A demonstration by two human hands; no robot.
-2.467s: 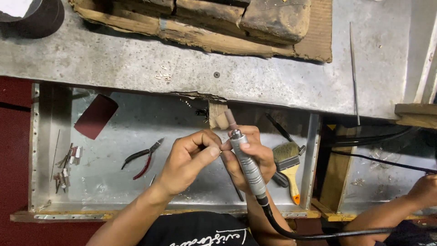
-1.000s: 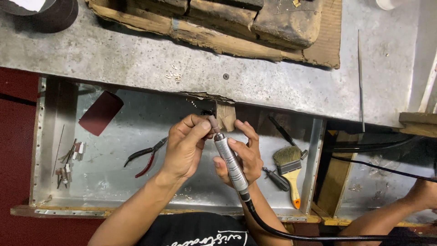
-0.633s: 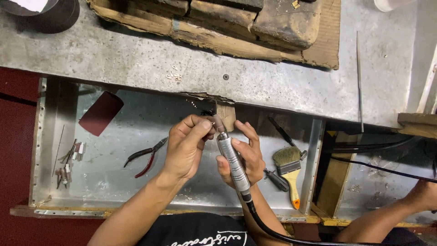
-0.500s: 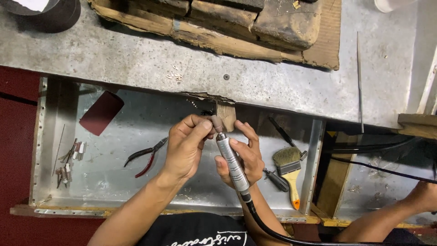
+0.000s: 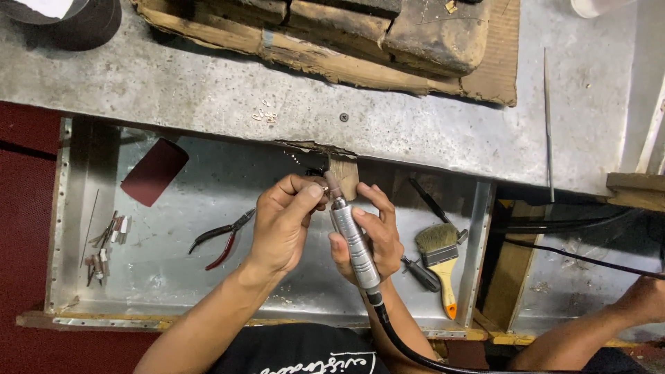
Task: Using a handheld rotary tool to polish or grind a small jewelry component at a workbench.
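A flexible-shaft rotary handpiece (image 5: pixel 355 242) is gripped in the right hand (image 5: pixel 367 235), fingers wrapped closed around its ribbed metal barrel, with its sanding tip (image 5: pixel 332 185) raised toward the wooden bench pin (image 5: pixel 344 175) at the edge of the desk (image 5: pixel 208 104). The left hand (image 5: pixel 284 225) is pinched shut, thumb against forefinger, on a tiny workpiece (image 5: pixel 323 188) that is mostly hidden and cannot be identified. Both are held above the metal catch tray (image 5: pixel 173 284). The handpiece is judged stiff and moderately heavy, tugged by its black hose (image 5: pixel 402 343), so it is best held mid-barrel, clear of the tip. The workpiece is judged light, small and easily dropped, so a firm fingertip pinch is called for. In the tray are seen red-handled pliers (image 5: pixel 222 239), a yellow-handled brush (image 5: pixel 442 260) and a dark red abrasive sheet (image 5: pixel 154 171). Another person's forearm (image 5: pixel 589 332) is seen at the lower right
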